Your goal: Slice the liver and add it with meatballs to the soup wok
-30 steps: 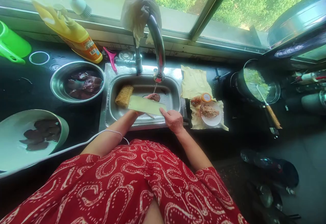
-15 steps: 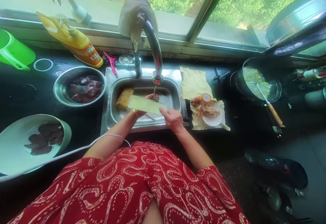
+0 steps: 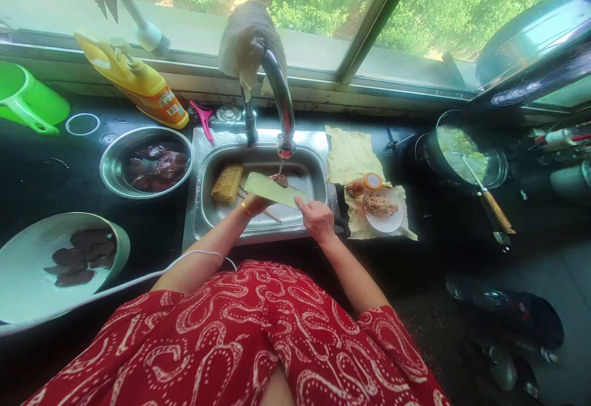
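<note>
Far left on the dark table [image 3: 28, 178]: pale bowl [image 3: 28, 270] of dark slices, then steel bowl [image 3: 146, 161] of dark meat. Yellow sponge [image 3: 227, 183] at the sink's [image 3: 258, 224] left end. Left hand [image 3: 257, 203] gripping the near edge of a pale cutting board [image 3: 272, 189] tilted over the basin, reddish meat piece [image 3: 279, 179] on it under the tap [image 3: 281, 95]. Right hand [image 3: 317, 219] clasping the board's right end. Further right, a plate of crumbs [image 3: 381, 206].

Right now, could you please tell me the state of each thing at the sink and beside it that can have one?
Tap: running, thin stream.
Cleaver: flat over the sink, gripped by the right hand.
Left hand: under the blade, mostly hidden.
Piece of meat: under the stream.
Steel bowl: holds dark meat in liquid.
Pot: uncovered, ladle inside.
Yellow bottle: leaning.
</note>
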Demonstrator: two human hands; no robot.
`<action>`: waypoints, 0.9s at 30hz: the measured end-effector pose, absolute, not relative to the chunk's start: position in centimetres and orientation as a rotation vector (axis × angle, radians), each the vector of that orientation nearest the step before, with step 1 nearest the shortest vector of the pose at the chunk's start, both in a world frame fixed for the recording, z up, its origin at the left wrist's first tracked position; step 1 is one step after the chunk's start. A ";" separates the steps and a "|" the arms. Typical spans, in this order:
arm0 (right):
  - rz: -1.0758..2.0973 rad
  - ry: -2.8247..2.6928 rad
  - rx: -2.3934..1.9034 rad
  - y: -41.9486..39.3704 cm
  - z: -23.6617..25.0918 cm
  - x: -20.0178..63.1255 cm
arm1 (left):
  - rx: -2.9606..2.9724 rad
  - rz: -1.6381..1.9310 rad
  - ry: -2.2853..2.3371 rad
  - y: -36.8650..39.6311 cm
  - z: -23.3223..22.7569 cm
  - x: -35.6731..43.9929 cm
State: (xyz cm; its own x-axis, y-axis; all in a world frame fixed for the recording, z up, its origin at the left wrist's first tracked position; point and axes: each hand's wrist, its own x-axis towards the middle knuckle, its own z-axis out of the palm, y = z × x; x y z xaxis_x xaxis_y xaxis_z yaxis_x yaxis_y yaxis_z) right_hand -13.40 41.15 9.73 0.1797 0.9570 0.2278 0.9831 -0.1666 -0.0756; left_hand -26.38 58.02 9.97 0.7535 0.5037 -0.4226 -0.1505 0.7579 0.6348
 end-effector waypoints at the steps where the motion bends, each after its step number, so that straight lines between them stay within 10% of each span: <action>1: -0.202 -1.874 -2.255 41.1 9.6 -13.3 | 0.630 0.397 0.623 58.0 10.0 -26.5; 27: -0.219 -1.821 -2.307 41.7 9.1 -12.7 | 0.710 0.323 0.553 59.6 8.7 -27.4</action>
